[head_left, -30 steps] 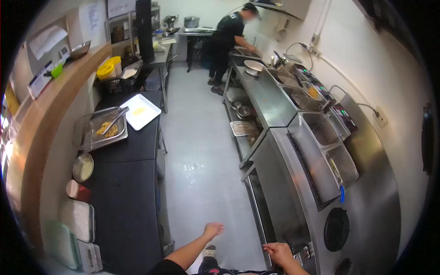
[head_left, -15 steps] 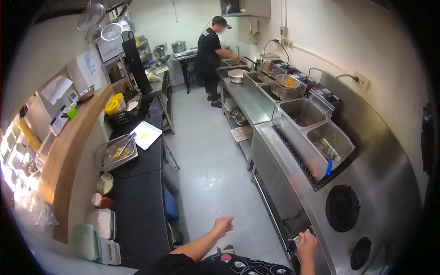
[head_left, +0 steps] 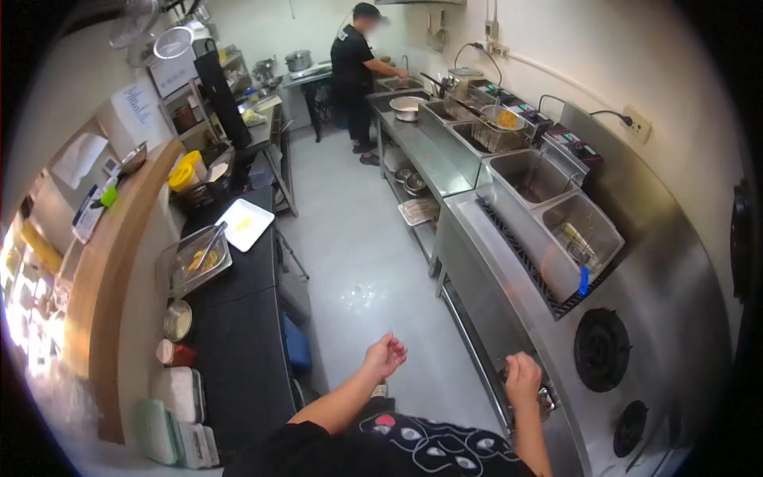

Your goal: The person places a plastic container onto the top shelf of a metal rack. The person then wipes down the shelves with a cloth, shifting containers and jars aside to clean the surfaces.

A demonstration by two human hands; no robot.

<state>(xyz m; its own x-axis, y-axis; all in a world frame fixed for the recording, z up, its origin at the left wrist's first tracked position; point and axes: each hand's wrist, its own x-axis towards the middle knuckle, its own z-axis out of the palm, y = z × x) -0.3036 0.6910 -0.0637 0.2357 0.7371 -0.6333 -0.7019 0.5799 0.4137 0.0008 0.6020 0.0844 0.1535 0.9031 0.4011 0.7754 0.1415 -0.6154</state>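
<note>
My left hand [head_left: 385, 355] is held over the grey floor, palm partly up. Its fingers are loosely bent and apart, with nothing in them. My right hand [head_left: 523, 378] is raised at the front edge of the steel stove [head_left: 524, 310]. Its fingers are bent together and I see nothing in them. Beside the right wrist, a shiny metal fitting [head_left: 546, 403] sits on the stove's front, partly hidden. Two black burners, a large one [head_left: 602, 350] and a smaller one [head_left: 630, 428], lie to the right of that hand.
Deep fryer basins [head_left: 584, 238] line the right wall, with a wire basket of yellow food [head_left: 506, 121]. A co-worker [head_left: 354, 75] stands at the far sink. The left black counter [head_left: 238, 342] holds a white tray [head_left: 245, 225], a steel pan with tongs [head_left: 195, 258] and lidded containers [head_left: 179, 429].
My right hand has lifted up and off the metal fitting at the stove front. My left hand has risen slightly and its fingers have loosened. The view has shifted a little.
</note>
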